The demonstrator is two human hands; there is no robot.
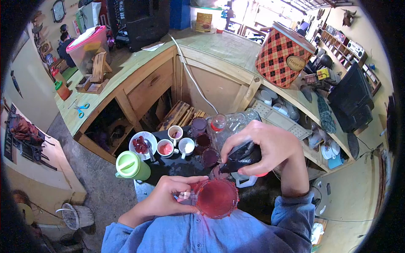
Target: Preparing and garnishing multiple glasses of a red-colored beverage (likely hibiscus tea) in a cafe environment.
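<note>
My left hand (pixel 166 196) grips the clear handle of a glass mug (pixel 217 199) close to my chest; its inside looks red. My right hand (pixel 274 147) is closed around a dark, glossy bottle-like container (pixel 242 157), tilted with its narrow end down to the left. That end is just above a glass (pixel 219 172) partly hidden behind the mug. Several glasses with dark purple contents (pixel 203 141) stand in a row beyond. To their left are white cups (pixel 186 146), one with pink contents (pixel 165 147), and a white bowl (pixel 137 137) with dark red pieces and a spoon.
A green lidded pitcher (pixel 133 165) stands at the low table's left edge. Clear glass bottles (pixel 236 124) stand behind my right hand. A wooden counter (pixel 202 46) curves around, bearing blue scissors (pixel 82 110) and a checkered tin (pixel 283 57). A white bucket (pixel 76 216) is on the floor, left.
</note>
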